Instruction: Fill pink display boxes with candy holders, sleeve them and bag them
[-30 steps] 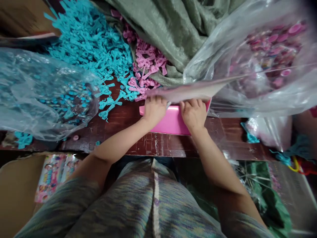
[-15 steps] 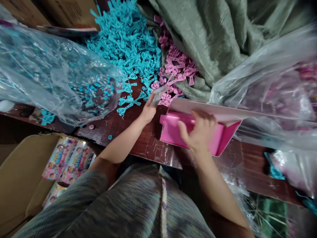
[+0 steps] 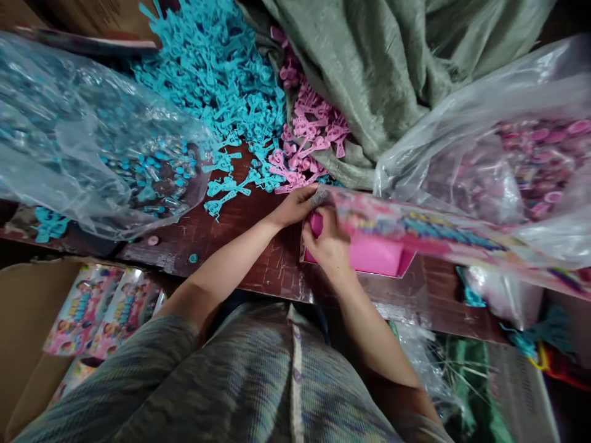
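A cardboard box point(image 3: 376, 255) with a bright pink inside lies open on the table in front of me. Its printed lid panel point(image 3: 443, 237) is raised and blurred, reaching far to the right. My left hand point(image 3: 295, 208) is closed at the box's left end, fingers curled round the upper corner; a greyish patch shows at its fingertips, too blurred to name. Close beside it, my right hand point(image 3: 330, 243) reaches over the box's left end, thumb and fingers pinched on the edge there. Part of that end is hidden by both hands.
Turquoise guitar-shaped plastic pieces point(image 3: 221, 80) are heaped at the back, with pink ones point(image 3: 318, 123) beside them under a grey-green sack point(image 3: 351, 67). Clear bags stand left point(image 3: 115, 141) and right point(image 3: 503, 147). A carton point(image 3: 21, 320) with printed packs point(image 3: 83, 311) sits lower left.
My left hand has moved right to the box's left end. My right hand has shifted left from the box's middle to that end. The lid panel has swung, showing its printed side.
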The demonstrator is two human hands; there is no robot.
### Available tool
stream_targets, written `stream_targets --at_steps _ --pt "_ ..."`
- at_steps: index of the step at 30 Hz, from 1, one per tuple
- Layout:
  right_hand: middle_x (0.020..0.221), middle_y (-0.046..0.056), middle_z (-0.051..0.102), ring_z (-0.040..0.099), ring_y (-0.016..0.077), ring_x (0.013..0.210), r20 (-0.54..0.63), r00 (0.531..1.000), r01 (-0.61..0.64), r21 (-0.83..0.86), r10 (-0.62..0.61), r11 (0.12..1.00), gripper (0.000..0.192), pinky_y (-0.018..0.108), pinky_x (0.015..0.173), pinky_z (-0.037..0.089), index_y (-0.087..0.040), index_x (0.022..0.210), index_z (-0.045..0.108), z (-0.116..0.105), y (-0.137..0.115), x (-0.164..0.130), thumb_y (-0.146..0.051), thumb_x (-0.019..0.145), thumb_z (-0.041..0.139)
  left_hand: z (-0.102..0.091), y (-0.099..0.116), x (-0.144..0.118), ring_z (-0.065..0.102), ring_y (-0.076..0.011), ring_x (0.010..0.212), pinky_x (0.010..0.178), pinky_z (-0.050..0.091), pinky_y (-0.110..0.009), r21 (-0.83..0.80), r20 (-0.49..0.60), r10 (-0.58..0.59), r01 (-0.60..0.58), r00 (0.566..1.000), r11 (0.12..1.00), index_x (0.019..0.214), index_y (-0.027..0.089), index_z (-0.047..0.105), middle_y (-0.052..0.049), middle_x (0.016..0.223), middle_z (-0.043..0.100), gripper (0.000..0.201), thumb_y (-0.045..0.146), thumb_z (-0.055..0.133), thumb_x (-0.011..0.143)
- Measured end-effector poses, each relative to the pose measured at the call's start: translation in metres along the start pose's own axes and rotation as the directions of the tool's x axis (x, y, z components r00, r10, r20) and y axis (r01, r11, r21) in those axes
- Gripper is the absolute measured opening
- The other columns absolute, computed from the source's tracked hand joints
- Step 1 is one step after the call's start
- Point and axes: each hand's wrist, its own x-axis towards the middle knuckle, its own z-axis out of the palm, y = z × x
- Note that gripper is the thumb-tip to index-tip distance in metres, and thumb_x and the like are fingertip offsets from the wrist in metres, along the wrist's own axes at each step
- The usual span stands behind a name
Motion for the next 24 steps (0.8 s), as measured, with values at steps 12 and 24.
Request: stream_targets --at_steps 12,24 --pt "0.141 0.023 0.062 0.054 0.0336 0.134 -0.144 0.985 0.087 -0.058 -0.095 0.995 0.04 0.056 0.12 0.041 -0.012 0.129 0.07 0.005 0.002 -0.005 -0.039 0.109 0.048 0.004 0.01 -0.007 0.061 -0.0169 0.083 0.078 0.048 -0.03 0.379 -0.001 -0.073 0.068 0.997 0.923 0.089 0.018 0.058 -0.002 0.088 0.067 0.016 0.009 0.049 0.099" --pt "0.128 0.015 0.073 0.062 0.0285 0.111 0.36 0.93 0.138 -0.158 -0.074 0.978 0.046 0.04 0.094 0.044 -0.016 0.126 0.074 -0.031 0.017 0.048 -0.039 0.114 0.036 0.003 0.006 0.003 0.063 -0.0189 0.087 0.081 0.051 -0.031 0.409 -0.057 0.075 -0.045 0.996 0.911 0.095 0.02 0.057 -0.004 0.091 0.067 0.011 0.023 0.05 0.103"
